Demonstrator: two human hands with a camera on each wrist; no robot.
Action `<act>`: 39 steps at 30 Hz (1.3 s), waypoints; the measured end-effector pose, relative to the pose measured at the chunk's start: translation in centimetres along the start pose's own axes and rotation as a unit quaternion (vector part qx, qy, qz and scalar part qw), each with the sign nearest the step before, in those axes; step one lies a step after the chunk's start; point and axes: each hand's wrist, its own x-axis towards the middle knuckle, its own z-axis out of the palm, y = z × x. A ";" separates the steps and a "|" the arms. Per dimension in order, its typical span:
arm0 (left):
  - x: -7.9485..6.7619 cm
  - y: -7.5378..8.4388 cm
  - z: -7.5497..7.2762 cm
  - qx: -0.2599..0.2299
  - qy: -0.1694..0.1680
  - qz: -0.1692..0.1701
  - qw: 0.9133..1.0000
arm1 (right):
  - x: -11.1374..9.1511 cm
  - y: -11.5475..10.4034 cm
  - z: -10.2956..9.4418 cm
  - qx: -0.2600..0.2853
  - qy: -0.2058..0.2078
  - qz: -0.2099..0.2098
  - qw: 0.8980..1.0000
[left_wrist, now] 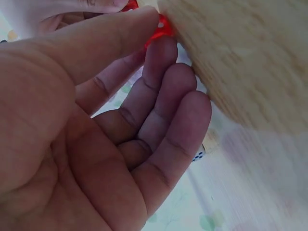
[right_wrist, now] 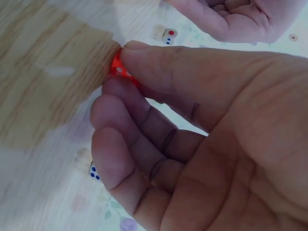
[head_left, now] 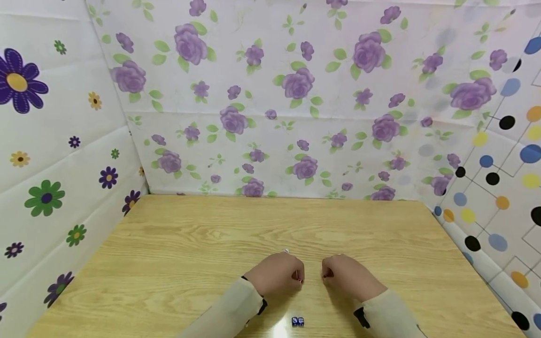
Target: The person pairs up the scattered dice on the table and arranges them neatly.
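The left hand [head_left: 274,274] is closing thumb and forefinger on one red die [left_wrist: 163,28], its other fingers curving loosely alongside. The right hand [head_left: 352,277] is pinching a second red die [right_wrist: 119,70] in the same way, white pips showing at its fingertips. Whether either red die is touching the wood, I cannot tell.

Both hands are sitting near each other, yet apart, at the lower centre of the head view, with pale sleeves [head_left: 230,307] and black wristbands [head_left: 263,306] running toward the bottom edge. Two blue dice [head_left: 297,321] are lying side by side at the bottom centre. A white die [head_left: 286,251] is peeping out just above the left hand; another white die, with blue pips [right_wrist: 94,171], is showing at the lower left of the right wrist view.

The wood-grain table [head_left: 190,239] is filling the lower frame. Rose-patterned cloth [head_left: 270,94] is hanging across the top, daisy-patterned cloth [head_left: 34,150] at the left and dotted cloth [head_left: 507,188] at the right.
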 end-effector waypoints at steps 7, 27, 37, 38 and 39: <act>-0.1 0.7 0.2 0.023 -0.001 0.002 1.000 | -0.1 -0.3 0.0 -0.013 0.002 0.006 1.000; -0.5 1.2 -0.3 0.030 -0.017 0.011 0.999 | -0.1 -0.2 0.2 -0.013 0.003 0.022 1.000; -0.7 -0.1 -0.5 -0.007 -0.005 0.005 1.000 | -0.2 -0.8 0.3 -0.012 0.009 0.043 0.999; -0.6 -0.3 -0.5 -0.006 -0.002 0.003 1.000 | -0.1 -0.8 0.4 -0.013 0.010 0.042 0.999; -0.6 -0.5 -0.5 -0.004 0.000 0.001 1.000 | -0.1 -0.8 0.4 -0.014 0.012 0.041 0.999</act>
